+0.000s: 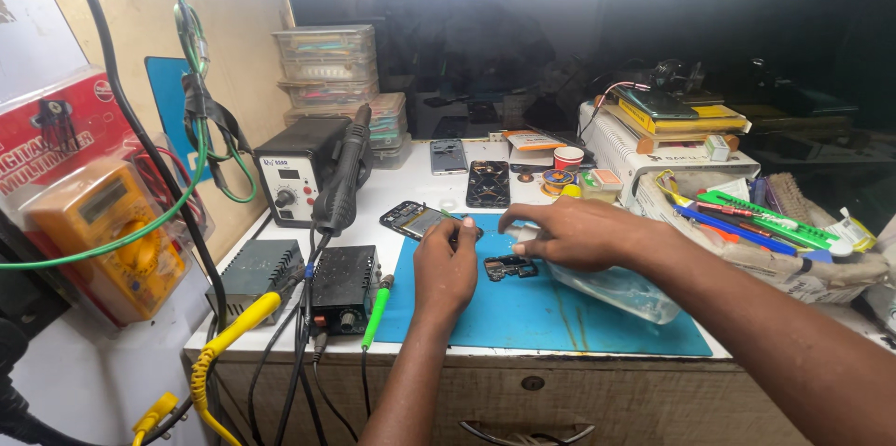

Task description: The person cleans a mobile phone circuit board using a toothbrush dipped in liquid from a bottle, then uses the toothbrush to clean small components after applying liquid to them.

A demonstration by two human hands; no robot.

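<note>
Cluttered with repair gear, the white bench (411,187) carried a blue rubber mat (523,315) where the left hand (446,269) pinched a thin tool, probably mid-disassembly, beside a small dark phone part (510,268), while the right hand (569,233) gripped a clear plastic bag (616,287).

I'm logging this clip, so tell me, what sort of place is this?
Most likely a phone repair bench. A hot-air rework station stands at the left, an opened phone lies by the blue work mat, and the left hand and right hand work over a small dark part.

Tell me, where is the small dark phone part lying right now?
In the head view, the dark phone part lies mid-bench on the blue mat, between the left hand and right hand.
</note>
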